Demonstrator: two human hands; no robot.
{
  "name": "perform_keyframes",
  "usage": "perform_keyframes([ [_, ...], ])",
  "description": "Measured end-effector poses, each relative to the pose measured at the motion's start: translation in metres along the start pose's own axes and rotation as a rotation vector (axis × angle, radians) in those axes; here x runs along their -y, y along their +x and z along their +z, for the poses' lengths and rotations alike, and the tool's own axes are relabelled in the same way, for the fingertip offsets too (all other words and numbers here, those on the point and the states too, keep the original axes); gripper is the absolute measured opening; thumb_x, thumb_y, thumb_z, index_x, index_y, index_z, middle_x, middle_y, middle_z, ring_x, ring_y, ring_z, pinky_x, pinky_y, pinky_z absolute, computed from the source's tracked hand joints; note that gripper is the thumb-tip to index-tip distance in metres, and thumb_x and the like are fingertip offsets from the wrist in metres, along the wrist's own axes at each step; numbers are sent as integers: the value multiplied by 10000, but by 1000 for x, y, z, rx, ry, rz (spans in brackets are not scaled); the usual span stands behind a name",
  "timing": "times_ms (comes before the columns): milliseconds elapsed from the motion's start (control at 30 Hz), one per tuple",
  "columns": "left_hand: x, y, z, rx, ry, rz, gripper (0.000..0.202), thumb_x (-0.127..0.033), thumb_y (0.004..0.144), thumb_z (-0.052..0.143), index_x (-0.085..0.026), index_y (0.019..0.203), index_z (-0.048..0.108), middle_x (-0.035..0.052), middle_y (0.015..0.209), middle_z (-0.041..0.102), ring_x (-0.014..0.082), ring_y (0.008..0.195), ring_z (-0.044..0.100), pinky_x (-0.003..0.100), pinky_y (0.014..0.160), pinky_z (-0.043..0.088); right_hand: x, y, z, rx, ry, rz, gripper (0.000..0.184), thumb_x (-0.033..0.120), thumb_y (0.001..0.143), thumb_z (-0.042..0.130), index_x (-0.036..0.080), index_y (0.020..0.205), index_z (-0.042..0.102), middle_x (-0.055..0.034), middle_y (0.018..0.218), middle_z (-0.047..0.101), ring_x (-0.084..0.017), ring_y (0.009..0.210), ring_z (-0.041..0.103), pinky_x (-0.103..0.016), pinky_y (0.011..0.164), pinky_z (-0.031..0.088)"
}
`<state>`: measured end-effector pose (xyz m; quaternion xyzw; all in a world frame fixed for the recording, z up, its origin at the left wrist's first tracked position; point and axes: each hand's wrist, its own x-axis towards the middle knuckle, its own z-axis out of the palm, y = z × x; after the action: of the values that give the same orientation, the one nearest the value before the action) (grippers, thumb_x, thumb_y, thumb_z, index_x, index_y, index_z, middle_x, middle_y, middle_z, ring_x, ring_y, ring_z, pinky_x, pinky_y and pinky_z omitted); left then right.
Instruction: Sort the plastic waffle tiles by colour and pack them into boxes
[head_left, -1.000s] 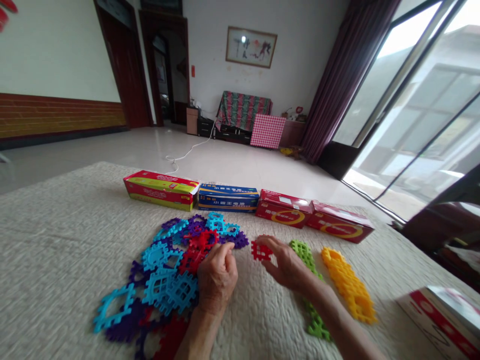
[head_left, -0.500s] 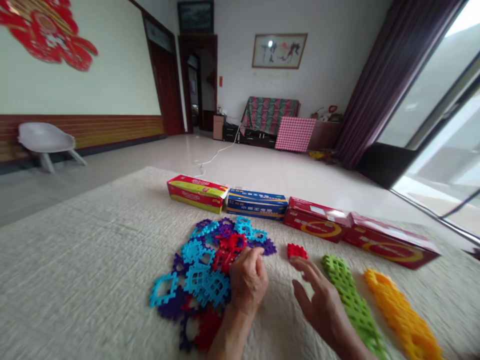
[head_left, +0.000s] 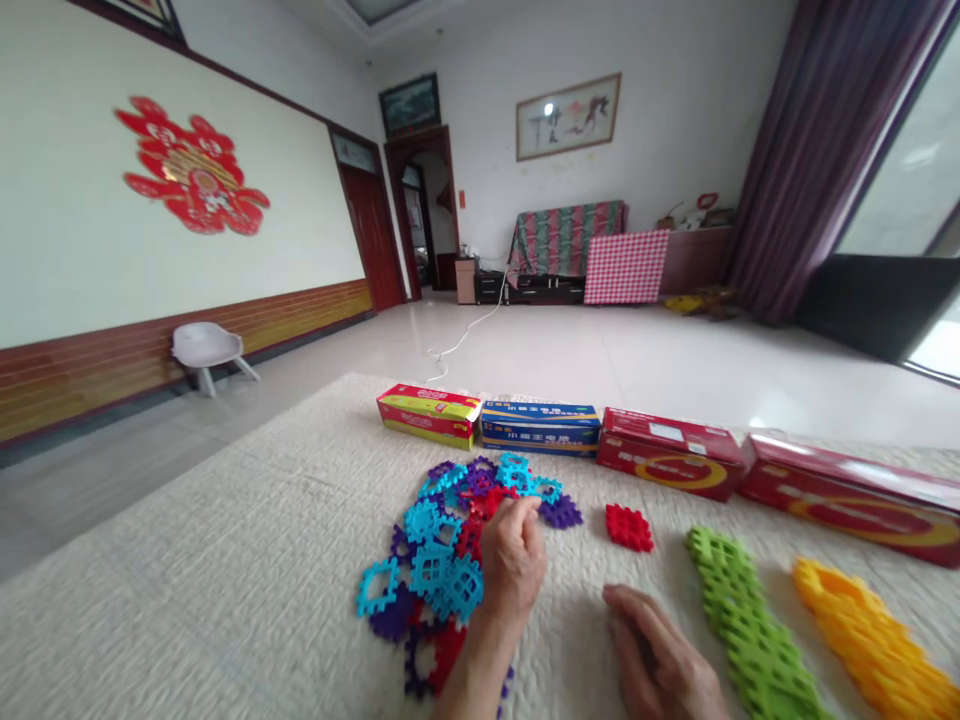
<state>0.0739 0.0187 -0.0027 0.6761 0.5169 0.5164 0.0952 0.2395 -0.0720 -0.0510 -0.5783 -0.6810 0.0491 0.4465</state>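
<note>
My left hand [head_left: 514, 555] is closed in a fist at the right side of a loose heap of plastic interlocking blocks. What its fingers hold, if anything, is hidden. Light-blue blocks [head_left: 431, 570], purple blocks [head_left: 394, 612] and red blocks [head_left: 450, 655] overlap in the heap, partly covered by my left hand and forearm. My right hand [head_left: 660, 655] hovers low over the mat, its fingers loosely bent and nothing visible in them. Beyond its fingertips a red block stack [head_left: 628, 527] lies apart from the heap. To its right a row of green blocks [head_left: 750, 620] stretches toward me.
A row of yellow blocks [head_left: 874, 640] lies at the far right. Along the back stand a red-yellow box [head_left: 427, 415], a blue box [head_left: 540, 428] and two dark red boxes [head_left: 667, 455], all on a cream quilted mat [head_left: 247, 540]. A white chair [head_left: 210, 348] is farther left.
My right hand has drawn back from the red block stack toward me, its fingers now closer together. My left hand stays by the heap. The camera view has shifted left and up.
</note>
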Motion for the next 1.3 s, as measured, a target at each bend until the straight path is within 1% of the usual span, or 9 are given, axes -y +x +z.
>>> perform_keyframes([
  [100, 9, 22, -11, 61, 221, -59, 304, -105, 859, 431, -194, 953, 706, 62, 869, 716, 182, 843, 670, 305, 803, 528, 2, 0, 0, -25, 44, 22, 213, 315, 892, 464, 242, 972, 648, -86, 1014, 702, -199, 892, 696, -295, 764, 576],
  [233, 18, 57, -21, 329, 547, -33, 335, -97, 835, 470, -182, 1086, 674, 95, 1049, 683, 196, 1014, 634, 299, 903, 486, 4, 0, 1, -35, 76, 42, 239, 293, 889, 452, 252, 1026, 643, -82, 1022, 697, -196, 901, 693, -292, 760, 571],
  [333, 23, 72, -19, 462, 633, 4, 294, -103, 794, 528, -171, 1027, 695, 112, 1030, 678, 215, 1036, 623, 294, 906, 474, 5, 1, 2, -40, 85, 45, 232, 279, 886, 447, 245, 1010, 639, -87, 1000, 697, -192, 882, 693, -286, 745, 566],
  [567, 34, 76, -21, 558, 690, 35, 209, -101, 796, 519, -150, 823, 720, 115, 919, 683, 213, 926, 642, 293, 845, 479, 8, 3, 1, -58, 106, 52, 199, 251, 889, 434, 231, 961, 619, -65, 946, 691, -174, 854, 688, -256, 741, 545],
  [700, 25, 80, -26, 555, 663, 58, 228, -125, 818, 501, -157, 804, 727, 115, 907, 682, 227, 915, 642, 329, 834, 486, 11, 4, -2, -91, 140, 79, 193, 247, 892, 433, 229, 959, 613, -52, 915, 690, -167, 814, 681, -241, 708, 530],
  [767, 13, 81, -18, 559, 624, 80, 233, -134, 831, 495, -155, 826, 728, 116, 910, 682, 231, 925, 637, 342, 844, 486, 12, 4, -2, -141, 144, 107, 174, 245, 888, 434, 228, 919, 605, -42, 850, 684, -162, 746, 670, -234, 665, 516],
  [867, -11, 79, 12, 613, 534, 127, 208, -187, 870, 515, -169, 897, 720, 93, 917, 685, 214, 910, 634, 337, 837, 499, 14, 4, -2, -153, 104, 126, 174, 197, 855, 413, 237, 781, 566, -5, 681, 624, -145, 608, 618, -224, 584, 474],
  [1033, -40, 74, 68, 710, 380, 206, 313, -362, 921, 553, -188, 1181, 575, 84, 1223, 577, 212, 1028, 595, 406, 867, 528, 15, 0, -3, -45, -40, 102, 244, 122, 801, 380, 224, 645, 538, -14, 695, 602, -141, 642, 591, -225, 603, 434],
  [1300, -45, 74, 93, 789, 288, 279, 322, -366, 921, 553, -185, 1185, 571, 84, 1240, 566, 216, 1039, 589, 414, 869, 529, 14, -3, -1, 27, -86, 114, 278, 64, 784, 400, 204, 601, 555, -14, 708, 614, -145, 701, 561, -229, 656, 399],
])
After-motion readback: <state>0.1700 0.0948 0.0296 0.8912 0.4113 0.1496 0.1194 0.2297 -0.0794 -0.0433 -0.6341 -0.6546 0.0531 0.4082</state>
